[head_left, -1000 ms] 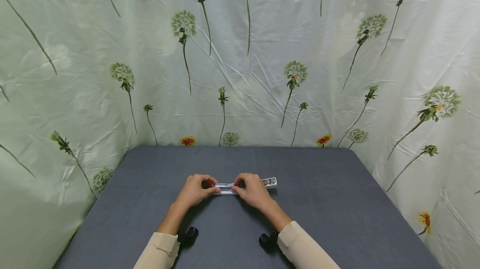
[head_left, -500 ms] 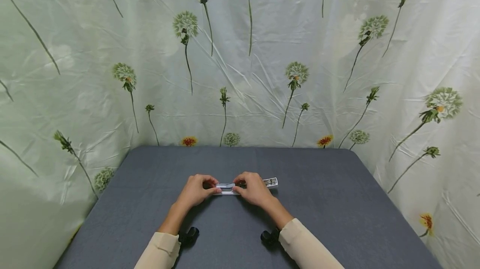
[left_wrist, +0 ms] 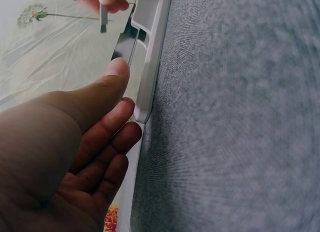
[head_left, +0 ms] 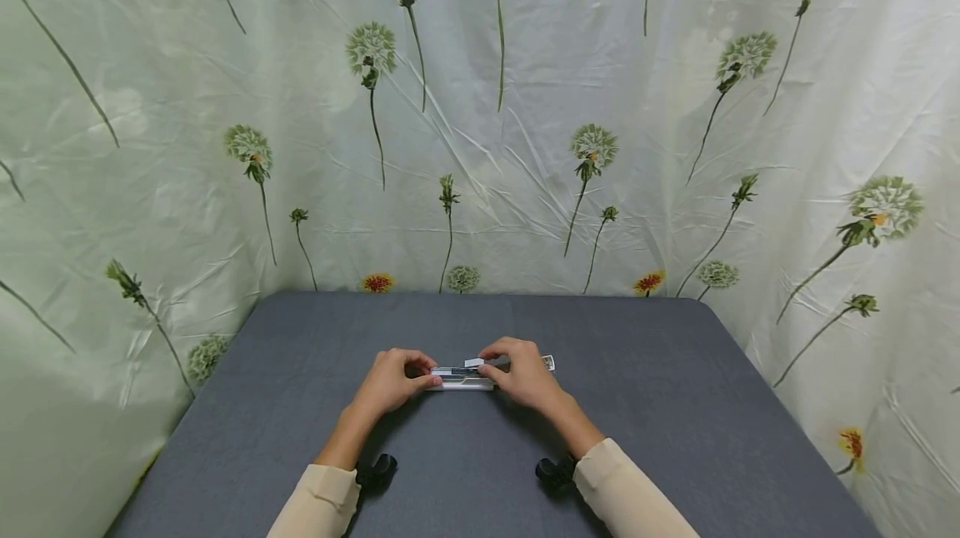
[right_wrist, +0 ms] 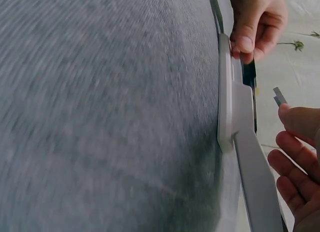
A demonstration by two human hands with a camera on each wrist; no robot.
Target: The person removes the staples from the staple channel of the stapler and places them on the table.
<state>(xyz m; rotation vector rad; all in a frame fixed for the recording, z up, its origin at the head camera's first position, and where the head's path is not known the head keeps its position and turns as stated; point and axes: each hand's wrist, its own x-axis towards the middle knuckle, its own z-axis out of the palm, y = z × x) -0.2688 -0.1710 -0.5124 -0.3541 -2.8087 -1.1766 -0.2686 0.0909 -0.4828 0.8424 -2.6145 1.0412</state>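
Note:
A light grey stapler (head_left: 467, 386) lies on the table with its top cover (right_wrist: 257, 179) swung back to the right. Its dark metal magazine (left_wrist: 125, 44) is exposed. My left hand (head_left: 392, 381) pinches the magazine's left end between thumb and index finger, the other fingers loosely bent. Just above the stapler, my right hand (head_left: 527, 376) pinches a short strip of staples (head_left: 474, 362) by one end. In the right wrist view the staple strip (right_wrist: 280, 96) stands apart from the magazine. Whether staples lie inside the magazine I cannot tell.
A dark grey cloth covers the table (head_left: 480, 471). Behind and at both sides hangs a pale curtain (head_left: 480, 146) printed with dandelions. Black wrist mounts (head_left: 377, 474) are worn at both wrists, below beige sleeves (head_left: 318, 500).
My right hand has moved up and to the right, off the magazine, and the strip of staples now shows in its fingertips above the stapler. The left hand has stayed in place.

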